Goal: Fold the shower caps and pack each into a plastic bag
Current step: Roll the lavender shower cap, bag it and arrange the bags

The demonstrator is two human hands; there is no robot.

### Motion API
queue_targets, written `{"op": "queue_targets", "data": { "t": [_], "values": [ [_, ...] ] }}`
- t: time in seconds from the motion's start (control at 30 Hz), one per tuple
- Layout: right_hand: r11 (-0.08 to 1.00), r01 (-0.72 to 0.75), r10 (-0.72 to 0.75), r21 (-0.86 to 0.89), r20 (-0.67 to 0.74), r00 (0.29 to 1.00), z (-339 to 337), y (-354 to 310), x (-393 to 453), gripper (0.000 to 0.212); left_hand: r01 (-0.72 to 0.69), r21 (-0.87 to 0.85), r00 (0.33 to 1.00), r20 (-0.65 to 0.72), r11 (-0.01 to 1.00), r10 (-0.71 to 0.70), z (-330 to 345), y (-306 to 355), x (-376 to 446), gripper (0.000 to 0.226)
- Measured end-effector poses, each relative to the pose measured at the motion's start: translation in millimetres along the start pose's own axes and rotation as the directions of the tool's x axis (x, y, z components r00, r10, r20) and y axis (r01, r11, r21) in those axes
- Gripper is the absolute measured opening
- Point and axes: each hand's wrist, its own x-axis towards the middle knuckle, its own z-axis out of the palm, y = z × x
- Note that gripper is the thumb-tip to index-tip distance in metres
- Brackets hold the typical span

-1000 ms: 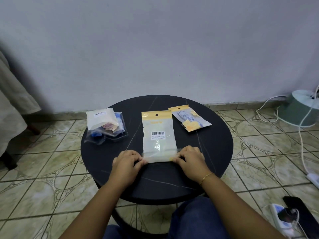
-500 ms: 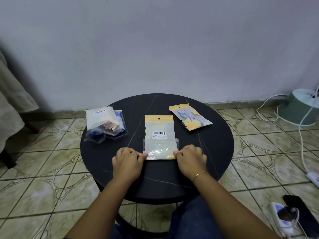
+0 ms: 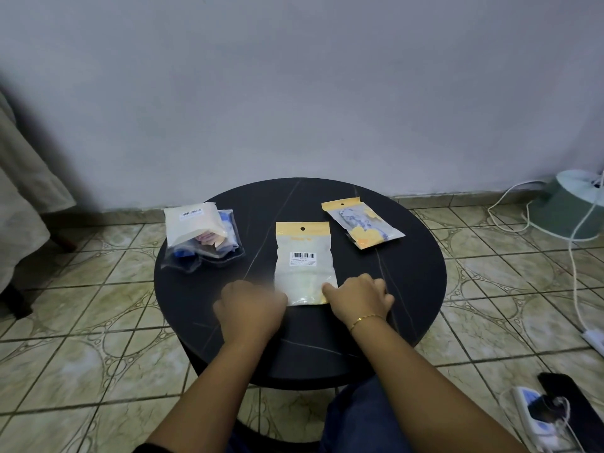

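One cap bagged and being flattened, more piled on the left.

On the round black marble-look table [image 3: 408,289], the clear plastic bag with a yellow header strip and barcode label [image 3: 304,256] lies flat in the middle with a pale folded shower cap inside. The right hand [image 3: 359,297] rests curled at its near right corner, fingertips on the edge. The left hand [image 3: 250,307] is blurred at the near left corner; whether it grips I cannot tell. A second yellow-topped bag with a patterned cap [image 3: 362,225] looks finished, while the heap of bags and caps [image 3: 202,235] seems to be still waiting.
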Motion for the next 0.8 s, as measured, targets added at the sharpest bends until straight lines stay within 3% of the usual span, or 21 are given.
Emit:
{"op": "queue_targets", "data": {
  "t": [0.17,0.27,0.37,0.43,0.53,0.63,0.8],
  "values": [
    [1.0,-0.001,0.0,-0.005,-0.152,0.988,7,4,-5,0.062,-0.036,-0.005,0.998,-0.061,0.999,0.036,2,-3,0,0.023],
    [0.991,0.133,-0.133,-0.017,-0.255,0.958,13,8,-8,0.046,-0.145,-0.075,0.983,-0.124,0.987,0.135,3,-6,-2,0.032],
    [0.951,0.308,-0.281,0.012,-0.379,0.882,23,5,-14,0.043,-0.388,0.01,0.88,-0.295,0.922,0.374,9,-3,-9,0.044],
    [0.891,0.454,-0.402,0.026,-0.424,0.812,25,-2,-18,0.054,-0.536,0.072,0.802,-0.266,0.841,0.534,10,-1,-10,0.05],
    [0.787,0.615,-0.593,0.039,-0.226,0.773,23,-11,-21,0.061,-0.61,0.075,0.786,-0.07,0.789,0.615,13,-2,-5,0.062],
    [0.837,0.545,-0.547,0.049,0.075,0.834,26,-14,-15,0.055,-0.548,0.078,0.826,0.208,0.833,0.524,15,-2,1,0.056],
    [0.877,0.479,-0.478,0.029,0.146,0.866,27,-18,-12,0.056,-0.371,0.135,0.92,0.189,0.919,0.344,13,3,-1,0.06]
  ]
}}
